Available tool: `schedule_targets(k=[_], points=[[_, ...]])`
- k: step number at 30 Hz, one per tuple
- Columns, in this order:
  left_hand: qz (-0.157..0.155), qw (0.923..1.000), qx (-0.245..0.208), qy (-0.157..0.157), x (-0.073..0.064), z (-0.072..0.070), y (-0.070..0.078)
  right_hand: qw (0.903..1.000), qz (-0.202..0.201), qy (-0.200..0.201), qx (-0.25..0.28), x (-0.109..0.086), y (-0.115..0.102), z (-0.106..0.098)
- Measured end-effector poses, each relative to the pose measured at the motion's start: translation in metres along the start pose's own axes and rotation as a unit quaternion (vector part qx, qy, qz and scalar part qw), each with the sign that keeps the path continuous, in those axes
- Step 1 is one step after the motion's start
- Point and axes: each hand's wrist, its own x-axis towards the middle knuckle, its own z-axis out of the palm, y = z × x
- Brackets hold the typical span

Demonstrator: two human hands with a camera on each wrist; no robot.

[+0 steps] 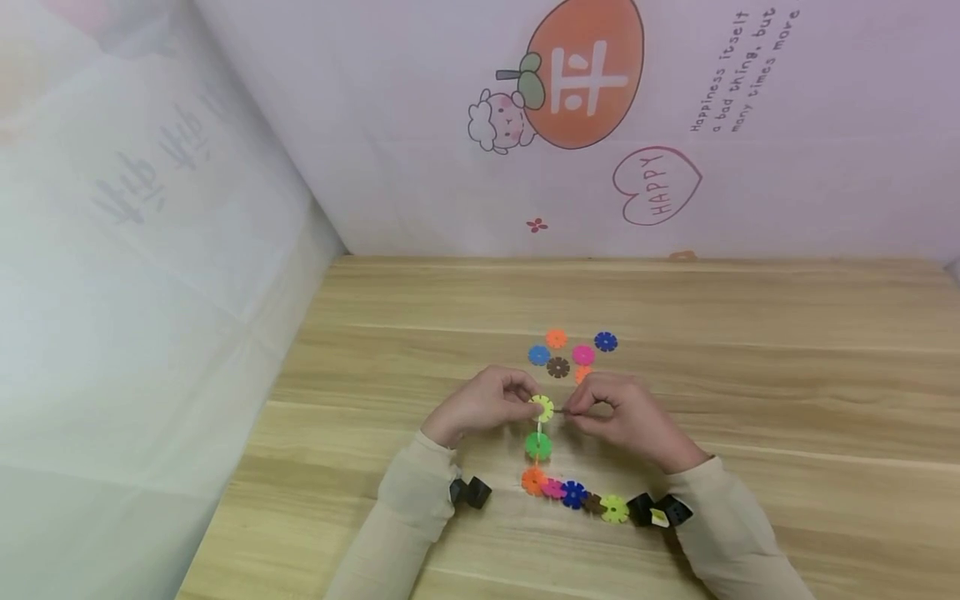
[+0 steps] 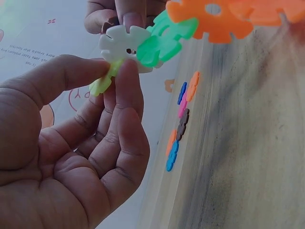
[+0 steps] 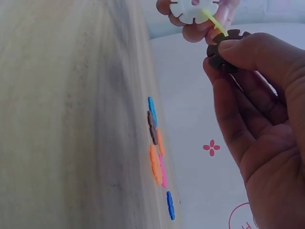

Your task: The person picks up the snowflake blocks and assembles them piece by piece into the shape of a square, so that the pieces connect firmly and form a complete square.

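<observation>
My left hand (image 1: 483,406) pinches a yellow notched plastic disc (image 1: 545,408) between thumb and fingers. Below it, a white disc (image 2: 116,45) links to a green disc (image 1: 538,446), then an orange disc (image 1: 534,480). From there the chain bends right through pink (image 1: 553,487), dark blue (image 1: 574,495) and brown discs to another yellow disc (image 1: 614,509). My right hand (image 1: 633,419) pinches a dark brown disc (image 3: 217,61) by thumb and fingertips. Its edge meets the held yellow disc in the right wrist view; how deep the notches engage I cannot tell.
Beyond the hands, several loose discs lie on the wooden table (image 1: 420,317): two orange (image 1: 556,338), a light blue (image 1: 538,355), a brown (image 1: 558,367), a pink (image 1: 582,355) and a dark blue (image 1: 606,342). Printed cloth (image 1: 450,200) borders the table's back and left.
</observation>
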Motion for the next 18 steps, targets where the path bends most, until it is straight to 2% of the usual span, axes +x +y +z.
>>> schedule_targets(k=[9,18], points=[[-0.005,0.9999,0.01,0.009,0.004,0.002,-0.0038,0.9989,-0.041,0.006,-0.022,0.0015,0.0051,0.0044],[-0.016,0.9996,0.001,0.024,0.0055,0.0039,-0.0016,0.9985,-0.051,0.019,-0.008,0.0009,0.01,0.0039]])
